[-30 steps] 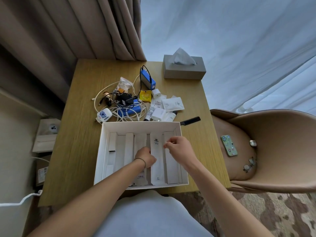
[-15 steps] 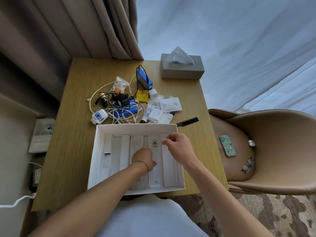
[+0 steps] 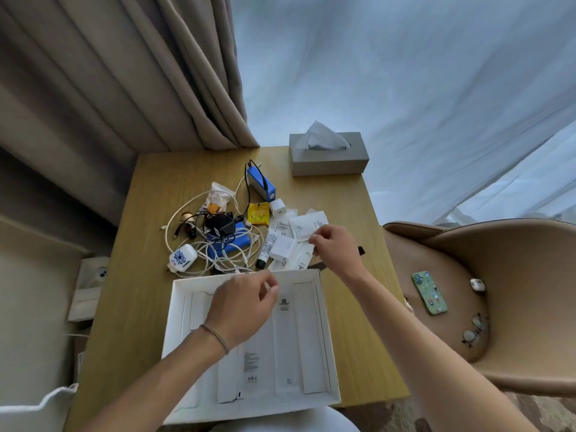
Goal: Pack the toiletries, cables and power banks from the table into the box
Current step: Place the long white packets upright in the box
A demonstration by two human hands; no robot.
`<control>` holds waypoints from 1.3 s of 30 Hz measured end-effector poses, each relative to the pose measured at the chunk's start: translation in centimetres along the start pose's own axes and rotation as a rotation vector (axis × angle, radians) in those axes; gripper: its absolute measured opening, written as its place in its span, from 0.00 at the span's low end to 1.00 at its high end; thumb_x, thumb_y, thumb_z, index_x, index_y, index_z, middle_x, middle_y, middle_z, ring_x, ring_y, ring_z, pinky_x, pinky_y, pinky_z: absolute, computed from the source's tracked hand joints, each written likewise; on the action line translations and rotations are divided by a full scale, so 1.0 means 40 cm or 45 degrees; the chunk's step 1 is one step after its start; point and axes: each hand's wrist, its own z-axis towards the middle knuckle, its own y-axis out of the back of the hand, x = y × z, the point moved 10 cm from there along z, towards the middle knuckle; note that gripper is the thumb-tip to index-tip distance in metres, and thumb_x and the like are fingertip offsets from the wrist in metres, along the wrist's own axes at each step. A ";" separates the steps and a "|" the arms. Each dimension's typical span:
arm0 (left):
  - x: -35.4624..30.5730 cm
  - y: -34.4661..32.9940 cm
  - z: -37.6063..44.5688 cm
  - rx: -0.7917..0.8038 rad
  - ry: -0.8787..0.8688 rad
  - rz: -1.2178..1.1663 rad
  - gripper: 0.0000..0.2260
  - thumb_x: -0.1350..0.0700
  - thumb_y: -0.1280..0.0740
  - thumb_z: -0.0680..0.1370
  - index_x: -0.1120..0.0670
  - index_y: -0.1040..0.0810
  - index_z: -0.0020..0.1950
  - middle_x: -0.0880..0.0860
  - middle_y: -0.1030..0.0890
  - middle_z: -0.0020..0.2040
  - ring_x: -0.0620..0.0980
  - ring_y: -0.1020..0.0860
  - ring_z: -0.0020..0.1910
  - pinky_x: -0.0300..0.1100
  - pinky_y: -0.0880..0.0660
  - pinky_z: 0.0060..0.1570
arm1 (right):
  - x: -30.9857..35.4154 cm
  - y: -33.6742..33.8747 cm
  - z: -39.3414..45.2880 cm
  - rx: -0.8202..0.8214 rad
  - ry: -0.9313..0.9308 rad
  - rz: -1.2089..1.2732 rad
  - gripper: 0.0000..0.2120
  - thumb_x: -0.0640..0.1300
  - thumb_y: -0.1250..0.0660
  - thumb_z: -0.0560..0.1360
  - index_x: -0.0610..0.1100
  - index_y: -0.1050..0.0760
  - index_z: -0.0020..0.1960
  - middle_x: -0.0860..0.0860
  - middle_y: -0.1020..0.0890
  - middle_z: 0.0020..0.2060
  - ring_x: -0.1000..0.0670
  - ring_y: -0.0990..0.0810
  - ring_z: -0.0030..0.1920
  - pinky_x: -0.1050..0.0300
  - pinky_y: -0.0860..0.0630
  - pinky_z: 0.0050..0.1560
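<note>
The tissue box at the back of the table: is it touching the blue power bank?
Apart. The head view shows bare wooden table between the tissue box and the blue power bank standing nearer the cable pile.

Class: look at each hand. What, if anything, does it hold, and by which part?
The right hand pinches a white sachet by its near right edge. The left hand holds nothing visible.

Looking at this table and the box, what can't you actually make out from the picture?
- Head view: the print on the white sachets and tube is too small to read.
- The black comb is mostly hidden behind the right hand.
- Whether the left hand holds anything: its curled fingers hide that.
- The box floor beneath that hand is covered.
- The blue power bank lies half under tangled cables.
</note>
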 end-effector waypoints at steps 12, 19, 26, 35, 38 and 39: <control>0.038 0.054 0.224 0.057 0.165 -0.112 0.05 0.53 0.34 0.78 0.46 0.19 0.48 0.44 0.19 0.41 0.43 0.21 0.43 0.45 0.21 0.44 | -0.037 -0.138 0.297 0.201 0.344 -1.014 0.20 0.39 0.35 0.75 0.49 0.26 0.67 0.49 0.19 0.59 0.45 0.23 0.56 0.54 0.28 0.50; 0.055 -0.026 0.263 0.132 0.225 -0.037 0.06 0.52 0.35 0.78 0.45 0.19 0.49 0.42 0.20 0.41 0.42 0.22 0.41 0.38 0.26 0.38 | -0.076 -0.194 0.356 0.274 0.488 -1.235 0.24 0.44 0.31 0.74 0.49 0.29 0.69 0.47 0.23 0.58 0.44 0.26 0.59 0.50 0.29 0.63; 0.070 -0.143 0.320 0.296 0.320 0.014 0.06 0.53 0.36 0.78 0.46 0.19 0.50 0.44 0.20 0.44 0.45 0.22 0.44 0.41 0.25 0.39 | -0.134 -0.088 0.370 0.124 0.138 -0.751 0.08 0.43 0.33 0.76 0.46 0.24 0.55 0.49 0.18 0.50 0.48 0.19 0.43 0.54 0.21 0.40; 0.037 -0.265 0.441 0.296 0.271 0.228 0.08 0.54 0.39 0.79 0.45 0.23 0.56 0.50 0.19 0.53 0.52 0.21 0.50 0.47 0.23 0.47 | -0.251 0.092 0.299 -0.097 -0.293 0.323 0.13 0.45 0.28 0.77 0.46 0.27 0.59 0.45 0.17 0.50 0.49 0.15 0.42 0.56 0.21 0.35; 0.011 -0.283 0.511 0.273 0.184 0.349 0.10 0.53 0.39 0.80 0.48 0.25 0.60 0.53 0.20 0.57 0.54 0.21 0.52 0.45 0.26 0.45 | -0.270 0.089 0.272 -0.046 -0.338 0.437 0.24 0.43 0.29 0.77 0.49 0.32 0.70 0.46 0.19 0.55 0.47 0.14 0.44 0.55 0.19 0.36; 0.006 -0.287 0.534 0.265 0.174 0.403 0.11 0.51 0.38 0.80 0.49 0.25 0.62 0.53 0.21 0.58 0.55 0.21 0.54 0.46 0.27 0.46 | -0.280 0.084 0.263 -0.021 -0.357 0.467 0.28 0.42 0.29 0.76 0.51 0.34 0.72 0.46 0.20 0.55 0.46 0.14 0.44 0.53 0.18 0.37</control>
